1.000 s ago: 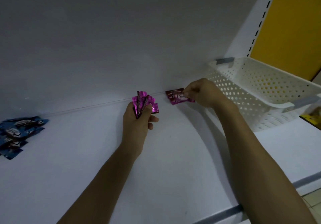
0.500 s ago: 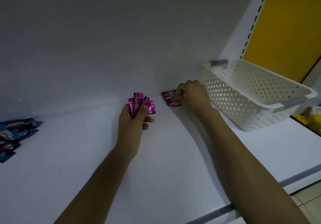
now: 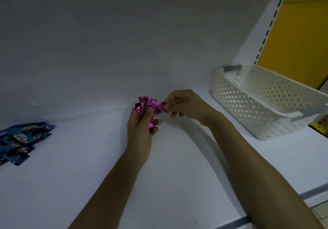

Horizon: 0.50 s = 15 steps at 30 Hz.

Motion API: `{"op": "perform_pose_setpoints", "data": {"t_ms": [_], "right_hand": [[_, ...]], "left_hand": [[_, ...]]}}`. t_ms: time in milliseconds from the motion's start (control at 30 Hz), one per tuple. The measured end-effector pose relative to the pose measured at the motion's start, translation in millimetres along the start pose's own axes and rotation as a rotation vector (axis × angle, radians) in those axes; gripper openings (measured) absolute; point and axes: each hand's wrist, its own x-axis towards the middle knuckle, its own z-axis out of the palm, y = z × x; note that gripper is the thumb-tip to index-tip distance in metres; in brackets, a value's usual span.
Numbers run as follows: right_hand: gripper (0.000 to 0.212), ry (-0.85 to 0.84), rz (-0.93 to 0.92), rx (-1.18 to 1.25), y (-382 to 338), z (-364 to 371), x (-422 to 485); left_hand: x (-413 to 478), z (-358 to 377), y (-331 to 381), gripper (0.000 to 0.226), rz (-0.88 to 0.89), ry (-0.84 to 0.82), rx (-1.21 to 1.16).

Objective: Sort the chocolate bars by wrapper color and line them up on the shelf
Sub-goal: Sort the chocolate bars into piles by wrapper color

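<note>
The right hand (image 3: 184, 104) has returned to the pink bars (image 3: 144, 107) gripped in the left hand (image 3: 142, 129), pinching the 3 o'clock one; a hasty tug could spill the rest.

White shelf (image 3: 177, 166), loaded at both ends.
Blue-wrapped chocolate bars (image 3: 19, 140) are heaped loosely at its left edge; a white perforated basket (image 3: 248, 108) is set at the far right, well apart from them.
</note>
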Motion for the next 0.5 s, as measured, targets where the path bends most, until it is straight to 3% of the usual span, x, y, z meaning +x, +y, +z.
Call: {"op": "perform_pose_setpoints", "data": {"t_ms": [133,233,500], "right_hand": [[0.007,0.161,0.039,0.139,0.8,-9.4,-0.4],[0.010,0.140,0.074,0.243,-0.9,-10.4,-2.0],[0.017,0.067,0.007,0.232,9.1,-13.0,-0.7]], "left_hand": [[1.0,-1.4,1.2,0.019,-0.031,0.053,-0.088],[1.0,-0.8,-1.0,0.018,-0.012,0.038,-0.035],[3.7,-2.1,-6.2,0.017,-0.002,0.002,0.086]]}}
